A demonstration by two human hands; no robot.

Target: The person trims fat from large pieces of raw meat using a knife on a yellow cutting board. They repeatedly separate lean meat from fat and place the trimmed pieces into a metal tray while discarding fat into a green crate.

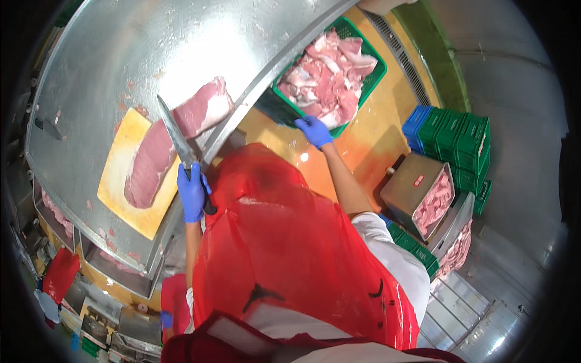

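Observation:
In my gloved left hand [192, 192] is a long knife [172, 130], its blade angled up and away to the left over the raw meat. That meat, a long pink loin [151, 158], lies partly on a yellow cutting board [120, 148] and reaches onto the metal table at its far end. My gloved right hand [315, 131] is at the near rim of a green crate [370, 85], fingers bent over its edge. Cut pieces of meat [330, 77] fill the crate.
The metal table [145, 48] carries small scraps and another blade [47, 128]. To the right stand stacked green crates [457, 142] and a metal bin of meat [404, 192]. A floor drain [399, 51] runs behind the green crate. Someone's arm [382, 5] shows at the top.

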